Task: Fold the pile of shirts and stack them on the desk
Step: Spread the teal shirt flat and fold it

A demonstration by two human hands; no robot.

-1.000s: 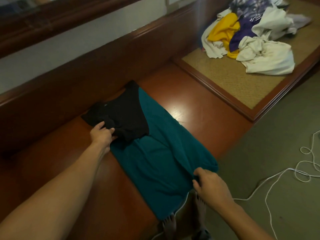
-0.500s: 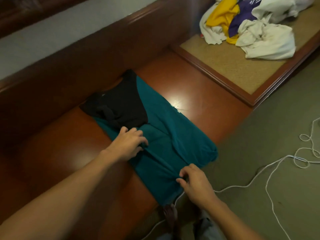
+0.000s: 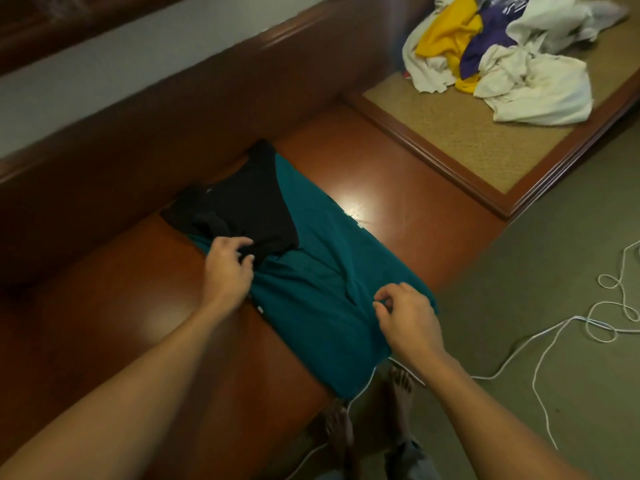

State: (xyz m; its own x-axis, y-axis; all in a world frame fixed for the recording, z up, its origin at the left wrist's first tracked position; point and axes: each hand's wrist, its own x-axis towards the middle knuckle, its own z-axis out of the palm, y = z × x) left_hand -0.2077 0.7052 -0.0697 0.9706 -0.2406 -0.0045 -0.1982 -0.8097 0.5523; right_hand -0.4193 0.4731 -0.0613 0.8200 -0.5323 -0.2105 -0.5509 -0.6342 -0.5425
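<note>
The left hand (image 3: 227,268) is curling its fingers and thumb into dark cloth, pinching the near edge of the black shirt (image 3: 242,206) just where that edge is meeting the teal shirt (image 3: 322,289). The black shirt is lying beyond the left hand's fingertips, reaching away toward the dark wooden back panel (image 3: 173,133), with one side overlapping the teal cloth.

The right hand (image 3: 408,320) is bending its fingers together, and its thumb and forefinger are pinching a fold of the teal shirt at its edge. The teal shirt is lying flat on the red-brown counter (image 3: 104,306), stretching between the two hands and past them; its near end is hanging over the counter's front edge, below the right wrist. A lengthwise fold is running up the cloth from the right hand's fingertips.

Far beyond the right hand, and well apart from both hands, the pile of shirts (image 3: 502,57) is sitting crumpled on a woven mat (image 3: 467,140) framed in wood, showing white, yellow and purple cloth.

To the outer side of the right hand, a white cord (image 3: 554,334) is looping across the grey-green carpet (image 3: 571,254). Below the right forearm, bare feet (image 3: 401,379) are standing on the floor by the counter's edge.
</note>
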